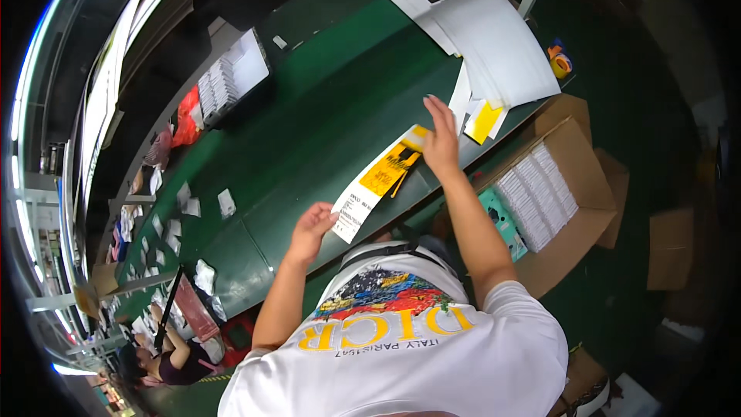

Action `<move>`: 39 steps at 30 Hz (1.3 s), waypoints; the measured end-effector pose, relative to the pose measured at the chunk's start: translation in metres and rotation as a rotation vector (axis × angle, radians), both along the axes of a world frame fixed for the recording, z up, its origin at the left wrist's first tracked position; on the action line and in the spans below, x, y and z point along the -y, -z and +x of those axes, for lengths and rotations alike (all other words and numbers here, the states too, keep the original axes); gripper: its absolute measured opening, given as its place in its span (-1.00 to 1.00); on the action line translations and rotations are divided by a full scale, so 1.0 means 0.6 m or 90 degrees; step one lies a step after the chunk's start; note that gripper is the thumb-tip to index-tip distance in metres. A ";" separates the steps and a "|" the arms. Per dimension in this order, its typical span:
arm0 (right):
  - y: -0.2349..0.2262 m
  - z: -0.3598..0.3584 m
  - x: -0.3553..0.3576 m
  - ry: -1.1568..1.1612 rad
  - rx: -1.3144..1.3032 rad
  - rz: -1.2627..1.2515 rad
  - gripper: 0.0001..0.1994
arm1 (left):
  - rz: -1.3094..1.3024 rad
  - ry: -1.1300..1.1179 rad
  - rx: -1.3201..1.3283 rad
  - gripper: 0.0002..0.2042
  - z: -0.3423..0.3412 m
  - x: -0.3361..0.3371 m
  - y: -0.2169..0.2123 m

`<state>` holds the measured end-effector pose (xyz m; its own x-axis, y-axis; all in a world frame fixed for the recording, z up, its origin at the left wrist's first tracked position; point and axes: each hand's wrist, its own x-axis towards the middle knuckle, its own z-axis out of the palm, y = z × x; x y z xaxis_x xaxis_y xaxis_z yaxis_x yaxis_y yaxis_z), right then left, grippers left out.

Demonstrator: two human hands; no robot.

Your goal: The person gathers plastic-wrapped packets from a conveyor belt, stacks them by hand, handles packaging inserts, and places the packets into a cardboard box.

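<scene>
Thumb against fingers, the left hand [310,233] pinches the white lower end of a long printed strip [384,174] at its left edge. White at that end and yellow toward the top, the strip slants up to the right above the near edge of the green table [301,127]. At its upper end, the right hand [441,143] has its fingers straight and slightly apart; whether its thumb also pinches the strip, I cannot tell. Farther right, a yellow-and-white card [485,122] lies by large white sheets [502,46], and below the table edge an open carton [575,243] holds rows of white packets [538,189].

The step in hand looks like opening out or folding the strip. Next, I judge, the right fingers need to control the upper end while the left pinch keeps the lower end steady.
</scene>
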<state>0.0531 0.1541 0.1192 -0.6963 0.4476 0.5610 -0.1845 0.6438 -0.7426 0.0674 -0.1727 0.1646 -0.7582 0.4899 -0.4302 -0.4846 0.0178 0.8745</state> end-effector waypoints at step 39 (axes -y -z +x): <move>0.304 0.522 -0.081 0.836 -0.106 -1.284 -0.72 | -0.204 0.539 -0.762 -0.47 0.168 -0.538 0.143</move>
<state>0.3663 0.2025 -0.0632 0.2589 0.2682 -0.9279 -0.5429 -0.7541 -0.3694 0.1681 0.1504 0.0787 -0.2775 0.9594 0.0507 0.7462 0.1819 0.6403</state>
